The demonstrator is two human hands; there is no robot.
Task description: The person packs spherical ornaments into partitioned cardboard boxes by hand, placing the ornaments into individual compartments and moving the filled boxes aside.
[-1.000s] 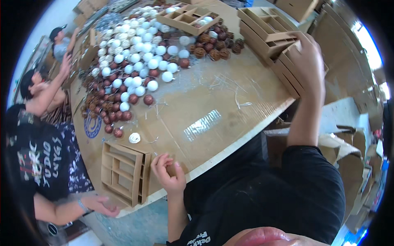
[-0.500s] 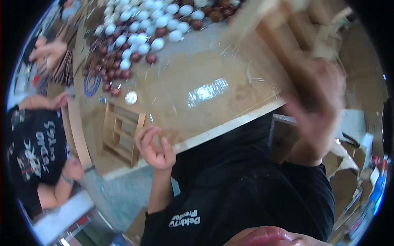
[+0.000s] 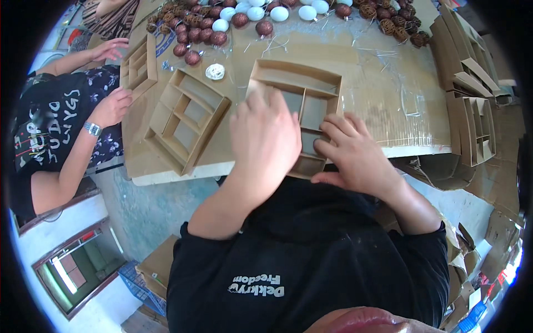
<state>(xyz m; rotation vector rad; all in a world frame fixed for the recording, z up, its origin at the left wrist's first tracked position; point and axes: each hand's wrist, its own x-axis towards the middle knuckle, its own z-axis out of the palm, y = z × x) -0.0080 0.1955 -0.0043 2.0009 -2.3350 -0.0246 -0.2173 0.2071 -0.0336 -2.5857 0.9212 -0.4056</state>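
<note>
A shallow cardboard divider tray (image 3: 302,75) lies on the table in front of me, split by strips into several compartments. My right hand (image 3: 355,152) grips its right wall, fingers curled over the edge and thumb at the near corner. Over the tray's left side is my left hand (image 3: 266,136), its fingers bent and smeared by motion; whether they pinch a wall or divider cannot be seen. Both hands hide part of the compartments. A second divider tray (image 3: 176,119) sits to the left, apart from my hands.
A co-worker at the left has hands near another divider tray (image 3: 145,77). Brown and white balls (image 3: 264,28) cover the far side, with a silvery round piece (image 3: 215,71) nearer. More trays are stacked at the right (image 3: 472,119). The table's near edge (image 3: 422,151) runs before me.
My right hand has come down from the upper right, and a tray now lies before me. My left hand has moved right, from beside the other tray to this one. The view has shifted.
</note>
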